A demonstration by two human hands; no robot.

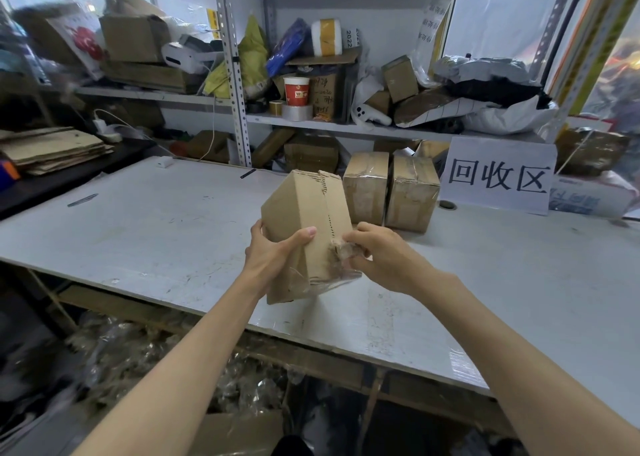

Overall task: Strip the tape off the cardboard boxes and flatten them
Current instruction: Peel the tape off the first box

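A small brown cardboard box (300, 209) is held tilted above the white table (156, 220). My left hand (273, 247) grips its left side, with the thumb lying across the front face. My right hand (377, 251) pinches crumpled clear tape (346, 249) at the box's lower right seam. A torn strip runs along the box's top seam. Two taped cardboard boxes (367, 185) (412, 192) stand side by side on the table behind it.
A white sign with black characters (498, 175) stands at the back right. Flattened cardboard (52, 150) is stacked at the left. Cluttered shelves (311, 74) rise behind the table. Crumpled tape scraps (138, 351) lie below the table's front edge.
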